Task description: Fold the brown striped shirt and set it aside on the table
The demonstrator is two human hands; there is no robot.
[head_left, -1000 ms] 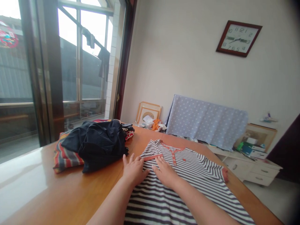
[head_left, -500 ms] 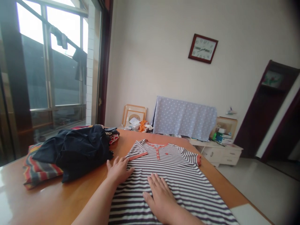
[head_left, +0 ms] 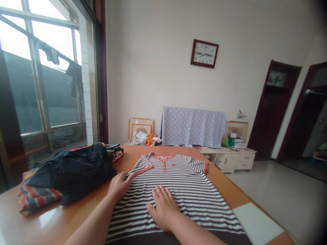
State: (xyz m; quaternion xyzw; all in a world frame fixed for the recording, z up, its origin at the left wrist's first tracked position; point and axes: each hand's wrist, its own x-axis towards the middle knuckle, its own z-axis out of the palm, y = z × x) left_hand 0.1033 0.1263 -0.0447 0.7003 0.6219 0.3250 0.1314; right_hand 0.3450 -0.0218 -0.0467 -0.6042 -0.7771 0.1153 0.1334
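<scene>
A black-and-white striped short-sleeved shirt (head_left: pixel 194 200) lies spread on the table with its collar away from me. Orange trim edges its collar, button placket and sleeves. At the shirt's left side, just below the sleeve, my left hand (head_left: pixel 119 185) pinches the fabric edge between thumb and fingers. Flat on the middle of the shirt rests my right hand (head_left: pixel 165 207), fingers stretched out and holding nothing. The shirt's dark hem band shows at the bottom of the view, partly behind my right forearm.
A heap of dark navy clothing (head_left: pixel 76 173) lies left on the wooden table (head_left: pixel 143 150), over a striped colourful cloth (head_left: pixel 38 192). A pale flat sheet (head_left: pixel 258 223) is at the right edge. Beyond stand a cloth-covered object (head_left: pixel 192 127) and a white cabinet (head_left: pixel 230 161).
My left hand has gone from spread fingers to a pinch on the shirt's left edge. My right hand stays flat on the shirt. The view has shifted, showing more of the hem.
</scene>
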